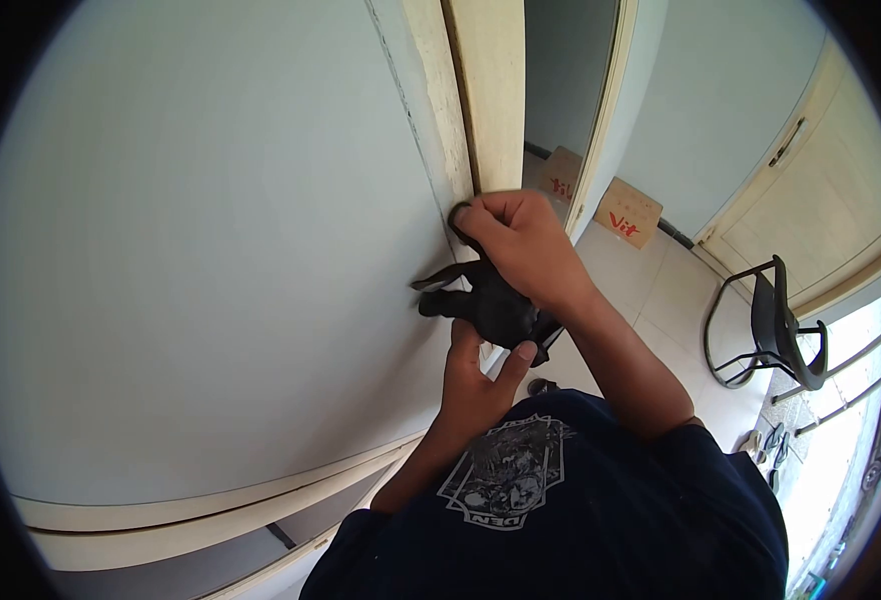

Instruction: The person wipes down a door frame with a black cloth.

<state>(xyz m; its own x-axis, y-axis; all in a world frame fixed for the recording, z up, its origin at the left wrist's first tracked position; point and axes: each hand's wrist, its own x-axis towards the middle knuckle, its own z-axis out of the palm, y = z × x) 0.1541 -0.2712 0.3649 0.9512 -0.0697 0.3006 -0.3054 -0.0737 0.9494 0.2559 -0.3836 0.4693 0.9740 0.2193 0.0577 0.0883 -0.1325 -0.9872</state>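
Observation:
A black glove (501,308) is held between my two hands in front of a pale wall, some of its fingers pointing left. My right hand (526,240) is closed above it, pinching one glove finger that loops up between thumb and fingers. Lower down, my left hand (479,378) grips the glove's body near its other end, thumb on the right side and fingers on the left. Part of the glove is hidden behind my right hand and wrist.
The pale wall (221,250) fills the left side, edged by a wooden frame (491,90). A cardboard box (628,212) with red lettering sits on the tiled floor. Further right are a black chair (773,325), a wooden door (811,190) and some footwear (776,445).

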